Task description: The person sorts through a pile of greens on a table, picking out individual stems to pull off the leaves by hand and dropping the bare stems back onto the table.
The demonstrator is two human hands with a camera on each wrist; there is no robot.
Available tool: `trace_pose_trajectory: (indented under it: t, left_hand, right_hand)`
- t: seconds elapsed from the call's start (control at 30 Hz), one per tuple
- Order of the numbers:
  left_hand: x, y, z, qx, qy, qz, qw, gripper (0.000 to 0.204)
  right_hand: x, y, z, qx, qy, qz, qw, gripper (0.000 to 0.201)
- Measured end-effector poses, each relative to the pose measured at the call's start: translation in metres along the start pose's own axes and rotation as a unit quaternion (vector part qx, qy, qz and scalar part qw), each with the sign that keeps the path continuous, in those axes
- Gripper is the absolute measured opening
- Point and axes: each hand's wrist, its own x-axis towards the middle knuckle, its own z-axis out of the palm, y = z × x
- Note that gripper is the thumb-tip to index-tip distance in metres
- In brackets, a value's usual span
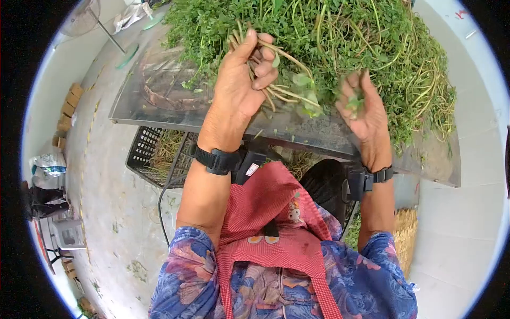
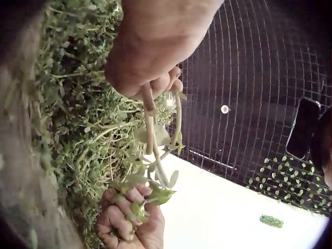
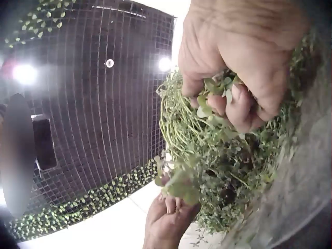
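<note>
My left hand (image 1: 234, 87) grips a small bundle of thick, brownish purslane stems (image 1: 289, 97) between curled fingers and thumb. Their loose ends hang below the fingers in the left wrist view, with a few green leaves at the tips. A short gap to the right, my right hand (image 1: 371, 114) holds a leafy purslane sprig (image 1: 354, 103), blurred in the head view. Its curled fingers (image 3: 241, 106) close round the green leaves in the right wrist view. Both hands are at the near side of a large heap of purslane (image 1: 297, 37).
The heap lies on a dark table (image 1: 125, 103) with a raised metal edge. Below stands a black crate (image 1: 141, 149) holding more plant stems. A fan-like stand (image 1: 127, 56) is on the floor at the far left, and a straw-coloured woven item (image 1: 406, 234) is at the right.
</note>
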Motion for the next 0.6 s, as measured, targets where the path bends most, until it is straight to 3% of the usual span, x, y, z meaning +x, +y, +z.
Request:
trace_pose_trajectory:
  t: [0.1,0.23,0.6]
  left_hand:
    - [0.004,-0.008,-0.003,-0.064,-0.045,-0.077,0.994,0.025]
    - [0.000,-0.016,0.003,-0.017,-0.031,-0.075,0.997,0.025]
    - [-0.004,-0.018,0.010,0.084,-0.020,-0.026,0.996,0.026]
  right_hand:
    - [0.000,0.012,0.018,-0.085,0.068,0.009,0.994,0.025]
    - [-0.004,0.009,0.040,-0.183,0.020,0.027,0.983,0.029]
    - [-0.007,0.009,0.052,-0.321,0.062,0.037,0.945,0.023]
